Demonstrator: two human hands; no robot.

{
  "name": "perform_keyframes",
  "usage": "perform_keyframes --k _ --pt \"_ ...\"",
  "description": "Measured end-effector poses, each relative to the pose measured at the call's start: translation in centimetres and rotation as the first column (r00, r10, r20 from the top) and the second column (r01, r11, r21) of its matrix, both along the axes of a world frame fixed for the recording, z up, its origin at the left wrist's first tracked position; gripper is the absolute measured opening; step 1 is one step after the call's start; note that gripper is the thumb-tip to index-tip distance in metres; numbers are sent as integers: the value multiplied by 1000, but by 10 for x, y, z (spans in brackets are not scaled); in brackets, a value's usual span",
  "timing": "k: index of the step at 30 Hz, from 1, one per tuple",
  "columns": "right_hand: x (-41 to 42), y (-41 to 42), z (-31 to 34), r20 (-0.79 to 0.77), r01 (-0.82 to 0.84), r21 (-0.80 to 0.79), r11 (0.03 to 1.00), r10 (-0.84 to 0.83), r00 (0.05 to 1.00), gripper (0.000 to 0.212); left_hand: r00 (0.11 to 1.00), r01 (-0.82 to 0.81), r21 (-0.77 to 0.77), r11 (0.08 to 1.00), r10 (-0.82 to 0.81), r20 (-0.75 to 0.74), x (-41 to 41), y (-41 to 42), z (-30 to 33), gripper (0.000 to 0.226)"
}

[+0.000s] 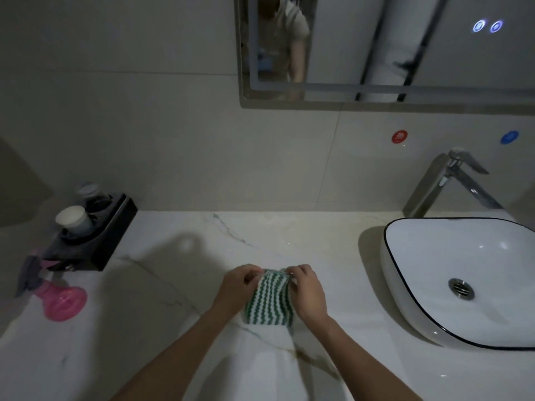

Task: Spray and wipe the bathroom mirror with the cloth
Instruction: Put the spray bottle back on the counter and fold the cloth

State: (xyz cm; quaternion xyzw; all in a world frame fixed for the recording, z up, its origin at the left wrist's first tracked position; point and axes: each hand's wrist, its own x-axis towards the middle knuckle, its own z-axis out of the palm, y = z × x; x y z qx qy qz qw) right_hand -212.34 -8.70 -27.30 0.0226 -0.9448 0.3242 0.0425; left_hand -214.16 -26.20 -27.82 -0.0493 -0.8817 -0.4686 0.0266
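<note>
A green and white zigzag-striped cloth is held over the marble counter at the centre. My left hand pinches its upper left corner and my right hand pinches its upper right corner. The cloth hangs folded between them. A pink spray bottle with a grey trigger head stands at the counter's left edge, apart from both hands. The mirror hangs on the wall at the upper right, with two lit touch buttons.
A white basin with a dark rim sits at the right, a chrome tap behind it. A black holder with paper cups stands at the back left. Red and blue round stickers mark the wall tiles.
</note>
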Motion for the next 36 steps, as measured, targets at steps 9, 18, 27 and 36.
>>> perform_keyframes --k 9,18,27,36 --pt "1 -45 47 -4 -72 -253 965 74 997 26 991 -135 257 957 134 22 -9 -2 42 15" --pt "-19 -63 81 -8 -23 -460 888 22 1000 22 998 -61 431 900 45 45 -12 -17 81 27" --pt "-45 -50 100 -36 -61 -578 813 50 998 20 997 -69 510 858 83 -5 -17 -37 114 16" --pt "-68 18 108 -6 98 -662 743 -136 991 21 986 -158 402 902 165 18 -11 -91 125 24"
